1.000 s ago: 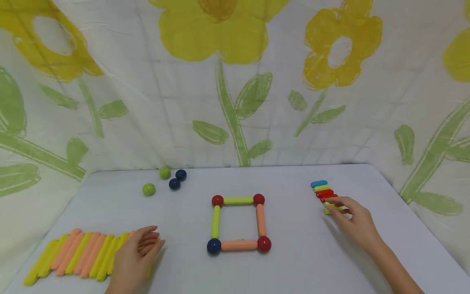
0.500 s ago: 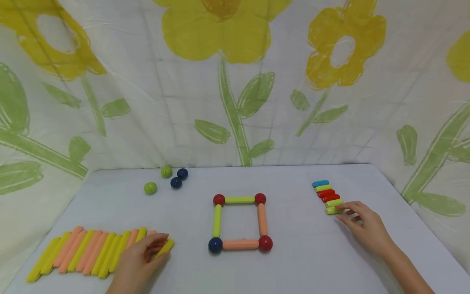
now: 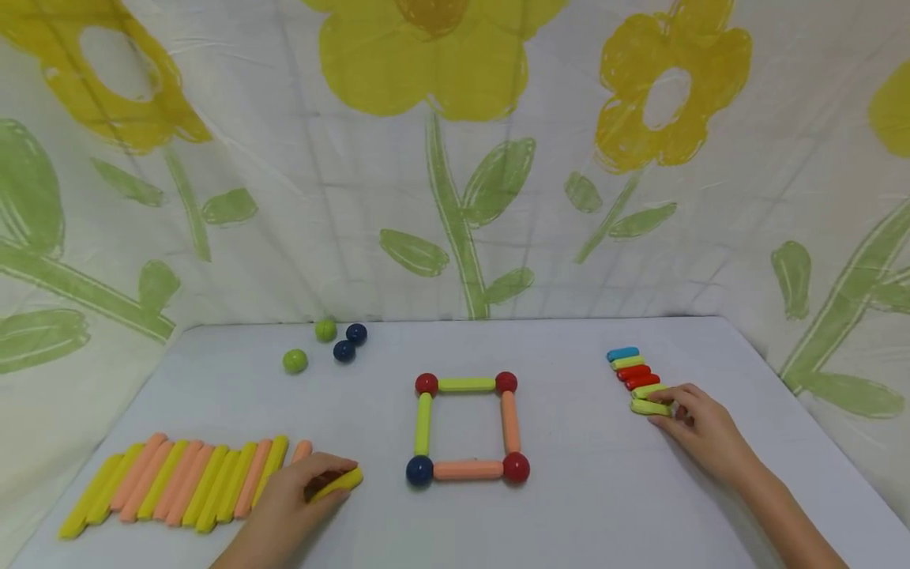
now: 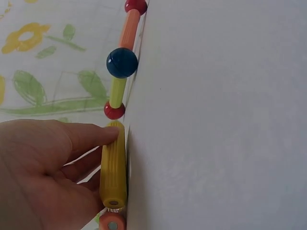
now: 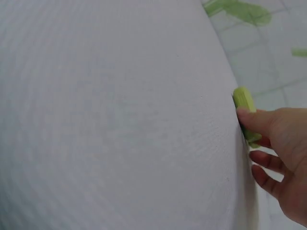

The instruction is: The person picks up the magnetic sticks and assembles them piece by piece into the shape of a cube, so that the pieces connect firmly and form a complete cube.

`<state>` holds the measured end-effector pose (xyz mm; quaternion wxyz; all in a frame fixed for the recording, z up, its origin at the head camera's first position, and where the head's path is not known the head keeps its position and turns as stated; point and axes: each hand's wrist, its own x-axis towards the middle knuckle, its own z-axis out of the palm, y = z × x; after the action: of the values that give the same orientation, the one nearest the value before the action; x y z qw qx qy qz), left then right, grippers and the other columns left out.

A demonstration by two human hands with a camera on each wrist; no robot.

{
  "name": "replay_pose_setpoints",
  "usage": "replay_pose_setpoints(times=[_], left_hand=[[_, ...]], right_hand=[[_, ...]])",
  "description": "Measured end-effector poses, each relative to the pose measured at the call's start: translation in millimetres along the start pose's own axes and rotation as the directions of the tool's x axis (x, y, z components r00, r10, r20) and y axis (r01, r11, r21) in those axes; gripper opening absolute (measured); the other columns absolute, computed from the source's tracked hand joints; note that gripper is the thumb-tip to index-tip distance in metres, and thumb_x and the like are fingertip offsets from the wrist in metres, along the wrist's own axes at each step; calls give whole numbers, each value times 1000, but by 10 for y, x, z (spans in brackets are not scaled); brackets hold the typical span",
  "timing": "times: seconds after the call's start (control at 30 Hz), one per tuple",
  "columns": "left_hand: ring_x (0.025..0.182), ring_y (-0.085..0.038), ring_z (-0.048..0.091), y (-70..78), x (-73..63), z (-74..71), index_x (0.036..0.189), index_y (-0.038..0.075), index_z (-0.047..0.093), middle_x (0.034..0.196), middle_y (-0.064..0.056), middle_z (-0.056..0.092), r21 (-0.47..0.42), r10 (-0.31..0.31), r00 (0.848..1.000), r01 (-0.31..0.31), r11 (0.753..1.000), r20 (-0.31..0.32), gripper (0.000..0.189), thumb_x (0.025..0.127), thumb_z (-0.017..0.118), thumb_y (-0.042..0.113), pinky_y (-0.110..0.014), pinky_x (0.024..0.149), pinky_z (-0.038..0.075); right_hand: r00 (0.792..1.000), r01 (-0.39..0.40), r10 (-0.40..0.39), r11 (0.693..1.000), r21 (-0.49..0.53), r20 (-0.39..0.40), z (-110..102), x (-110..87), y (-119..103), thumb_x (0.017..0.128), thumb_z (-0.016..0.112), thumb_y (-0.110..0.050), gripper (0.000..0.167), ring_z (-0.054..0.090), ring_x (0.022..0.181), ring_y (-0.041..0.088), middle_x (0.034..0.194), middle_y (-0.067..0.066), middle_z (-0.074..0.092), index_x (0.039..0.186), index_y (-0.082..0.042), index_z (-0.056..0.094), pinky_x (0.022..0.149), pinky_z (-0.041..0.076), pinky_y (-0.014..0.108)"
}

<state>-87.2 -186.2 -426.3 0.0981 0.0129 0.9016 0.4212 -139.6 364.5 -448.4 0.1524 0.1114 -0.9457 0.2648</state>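
Note:
My left hand [image 3: 295,498] pinches a yellow magnetic stick [image 3: 341,483] just right of a row of long yellow and peach sticks [image 3: 169,484]. The left wrist view shows the thumb on that ribbed stick, with a metal disc in its end. Over on the right, my right hand [image 3: 704,431] holds the nearest short lime green stick [image 3: 648,407] between thumb and fingers. The right wrist view has its thumb lying across the lime stick's side. Beyond it lie more short sticks: lime, red [image 3: 634,372] and blue [image 3: 623,354].
Between the hands lies a square of lime and peach sticks [image 3: 468,470] with red balls [image 3: 516,467] and one blue ball [image 3: 419,470] at its corners. Green balls [image 3: 295,361] and dark blue balls [image 3: 344,351] sit at the back left. A flowered cloth [image 3: 341,197] hangs behind the table.
My left hand has moved right, drawing the yellow stick away from the row. My right hand's fingers have come off the short sticks and settled again on the nearest lime one.

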Motion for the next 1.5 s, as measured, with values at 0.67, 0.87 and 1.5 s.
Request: replay_pose_setpoints(times=[0.67,0.87,1.5], left_hand=[[106,-19,71,426,282,132,125,11,76,124,-2,76,-30,239,970,-240,970,-44,26,100,72,8,-34,88,63],[109,-24,69,612,417,184,129,7,74,126,-7,75,-84,296,955,-296,952,-10,29,100,72,7,-34,88,62],[106,-25,69,994,614,508,121,6,78,114,-7,76,-202,361,932,-347,916,34,27,94,79,7,-38,91,62]], right_hand=[[990,131,-135,986,106,33,140,208,-547,88,82,0,27,53,80,1,98,-3,70,111,-10,74,65,53,22],[985,122,-140,977,173,97,226,336,-809,90,80,-1,27,57,85,6,104,0,73,115,-7,74,69,56,22],[952,160,-223,946,281,209,496,564,-1558,95,77,-7,27,61,93,11,113,-3,73,121,-15,75,78,58,24]])
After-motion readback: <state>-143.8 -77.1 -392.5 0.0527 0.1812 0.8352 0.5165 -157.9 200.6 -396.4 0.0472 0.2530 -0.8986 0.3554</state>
